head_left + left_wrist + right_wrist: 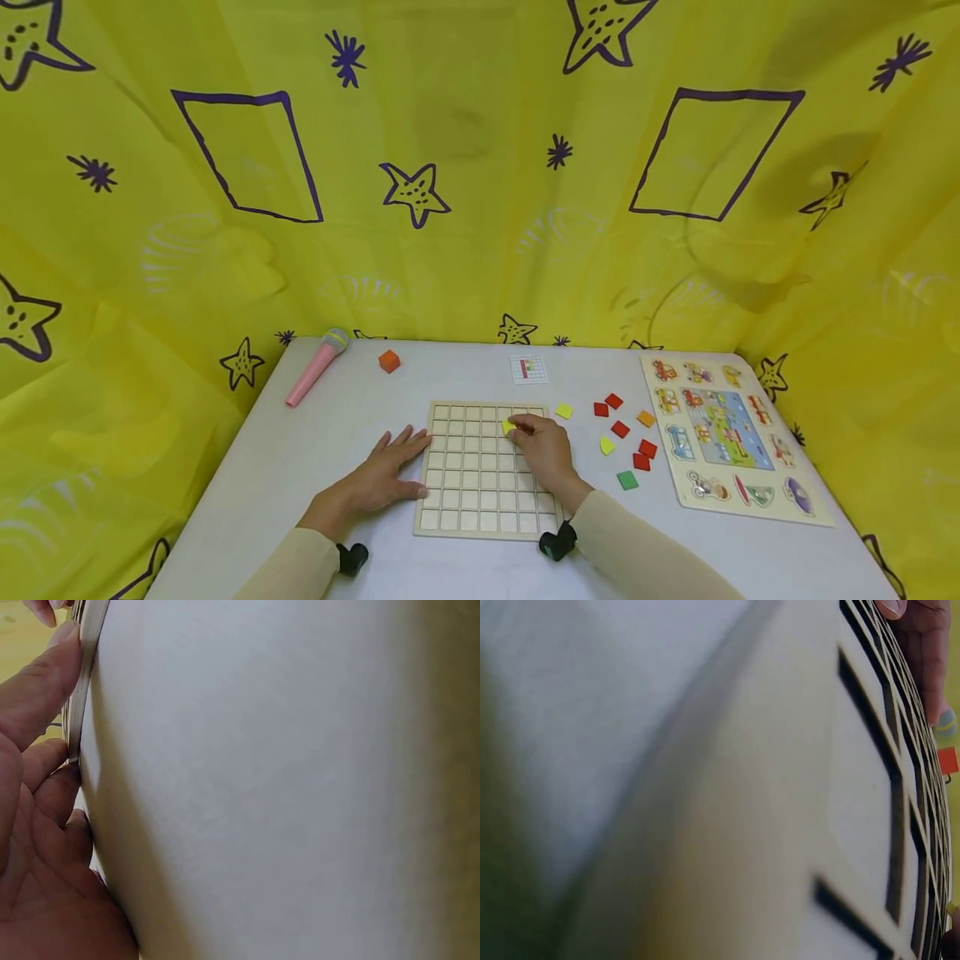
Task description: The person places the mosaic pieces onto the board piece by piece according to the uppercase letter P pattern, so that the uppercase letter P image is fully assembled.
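Left hand (390, 468) lies flat on the white table (270, 467), fingers straight and spread, with the fingertips right up against the left edge of the wooden grid board (483, 471). It isn't holding anything, just resting there. The right hand (546, 454) sits over the upper right part of the board, fingers curled, pinching a small yellow tile (508, 427) down at one of the cells in the second row.

The head view is the only one that gives the whole layout: loose red tiles (621, 429), a green tile (627, 480) and more yellow ones just right of the board, a pattern card (528, 369) behind it, a vehicle peg puzzle (731, 433) at far right, plus an orange cube (388, 361) and a pink toy microphone (316, 367) at back left.

The left wrist view gets in close enough to show the fingertips (64, 652) actually touching the board's edge. The right wrist view is mostly a blurry close-up of the grid cells, and that hand's grip isn't visible there.
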### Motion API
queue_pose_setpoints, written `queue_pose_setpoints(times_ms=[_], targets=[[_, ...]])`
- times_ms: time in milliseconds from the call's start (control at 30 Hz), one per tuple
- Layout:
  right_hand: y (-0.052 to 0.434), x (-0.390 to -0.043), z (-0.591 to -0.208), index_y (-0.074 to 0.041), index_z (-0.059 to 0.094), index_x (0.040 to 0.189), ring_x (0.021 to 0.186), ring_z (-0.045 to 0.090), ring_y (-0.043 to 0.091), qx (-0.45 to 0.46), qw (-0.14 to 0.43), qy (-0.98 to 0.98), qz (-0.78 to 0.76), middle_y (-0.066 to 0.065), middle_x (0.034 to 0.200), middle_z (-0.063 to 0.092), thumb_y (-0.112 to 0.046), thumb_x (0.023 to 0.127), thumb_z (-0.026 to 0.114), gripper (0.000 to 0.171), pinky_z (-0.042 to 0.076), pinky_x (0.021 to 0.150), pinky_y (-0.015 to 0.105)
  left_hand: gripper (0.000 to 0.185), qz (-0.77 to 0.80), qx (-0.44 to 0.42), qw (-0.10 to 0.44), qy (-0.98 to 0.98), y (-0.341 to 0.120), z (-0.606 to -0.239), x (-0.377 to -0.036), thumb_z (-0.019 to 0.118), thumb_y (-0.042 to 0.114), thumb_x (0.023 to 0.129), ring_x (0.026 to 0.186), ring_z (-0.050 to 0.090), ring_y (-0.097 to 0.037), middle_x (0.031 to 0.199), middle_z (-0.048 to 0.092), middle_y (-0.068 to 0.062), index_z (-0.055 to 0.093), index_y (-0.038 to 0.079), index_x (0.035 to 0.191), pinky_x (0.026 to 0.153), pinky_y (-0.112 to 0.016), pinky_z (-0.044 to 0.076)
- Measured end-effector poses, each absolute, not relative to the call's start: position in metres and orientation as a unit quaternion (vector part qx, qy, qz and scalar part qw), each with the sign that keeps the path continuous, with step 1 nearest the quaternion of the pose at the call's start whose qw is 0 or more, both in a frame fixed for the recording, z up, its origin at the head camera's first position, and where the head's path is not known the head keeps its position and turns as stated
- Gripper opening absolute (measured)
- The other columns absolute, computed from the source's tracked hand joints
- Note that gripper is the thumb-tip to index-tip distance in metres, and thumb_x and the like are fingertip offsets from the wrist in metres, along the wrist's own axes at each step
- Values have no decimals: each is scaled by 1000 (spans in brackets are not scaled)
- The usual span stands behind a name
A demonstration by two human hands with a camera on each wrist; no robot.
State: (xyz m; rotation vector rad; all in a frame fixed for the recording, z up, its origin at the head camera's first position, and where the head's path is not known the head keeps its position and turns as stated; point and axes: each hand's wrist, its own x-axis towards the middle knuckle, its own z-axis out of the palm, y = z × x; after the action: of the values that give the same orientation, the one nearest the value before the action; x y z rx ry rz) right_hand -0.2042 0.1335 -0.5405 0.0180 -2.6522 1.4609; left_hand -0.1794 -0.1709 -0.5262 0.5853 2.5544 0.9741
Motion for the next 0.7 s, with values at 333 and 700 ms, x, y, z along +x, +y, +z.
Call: queue_pose_setpoints(times_ms=[333,700], targets=[[128,-204,-542,-6,80,106,83,55,15,11,81,-898,433,1,87,69,-7,90,81,16,48,76,30,90,345,212,172,898,-172,-527,-182,82,33,91,164,11,-41,172,31,-15,37,4,163,132,-62,-5],[125,-205,-542,-5,79,102,82,58,17,4,86,-912,401,2,86,71,-6,89,82,14,49,76,33,89,353,205,170,897,-170,-527,-179,83,31,90,163,12,-41,172,32,-15,40,4,162,131,-63,-3]])
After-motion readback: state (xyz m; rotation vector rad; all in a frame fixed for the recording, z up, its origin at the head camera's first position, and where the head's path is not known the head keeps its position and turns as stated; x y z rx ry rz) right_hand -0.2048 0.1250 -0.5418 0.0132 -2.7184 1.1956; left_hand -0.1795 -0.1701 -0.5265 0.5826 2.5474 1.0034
